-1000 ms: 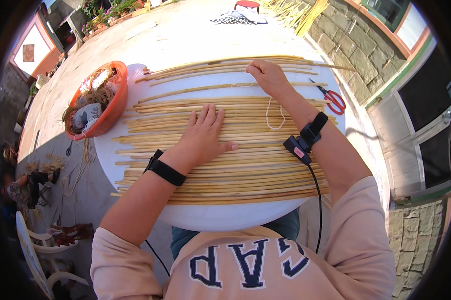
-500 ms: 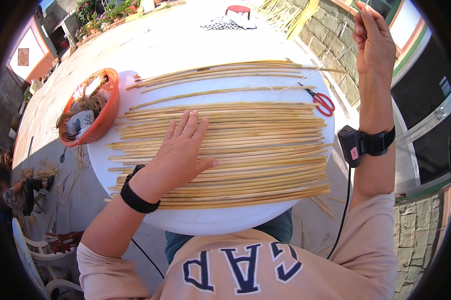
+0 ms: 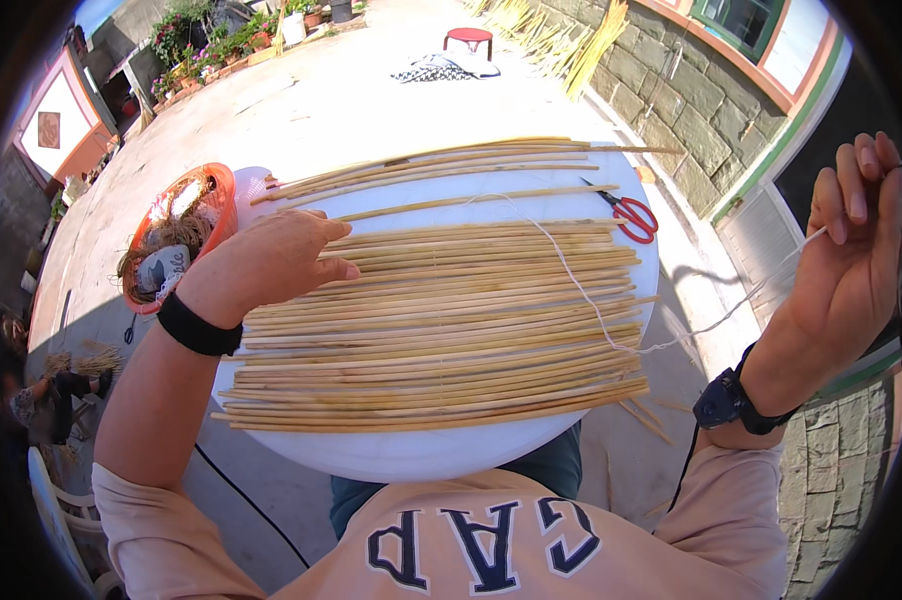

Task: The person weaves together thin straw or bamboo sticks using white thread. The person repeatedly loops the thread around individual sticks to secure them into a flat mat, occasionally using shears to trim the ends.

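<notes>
Right hand (image 3: pixel 851 245) curled, holding white string (image 3: pixel 639 351); left hand (image 3: pixel 271 255) loosely spread, over yellow stalks (image 3: pixel 451 300)

Left hand (image 3: pixel 271 258) hides left ends of several stalks (image 3: pixel 441 300). Thread (image 3: pixel 661 347) end unclear at right hand (image 3: pixel 853 245). White chair (image 3: pixel 53 515), near left, cut off. Seated person (image 3: pixel 73 388), left, too dark.

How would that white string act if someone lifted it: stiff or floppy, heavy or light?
The white string is most likely floppy: it droops in a loose curve from the right hand and bends again above the sticks. It looks very light, being so thin. It might snag if pulled, since it runs close to the sticks' uneven ends.
</notes>
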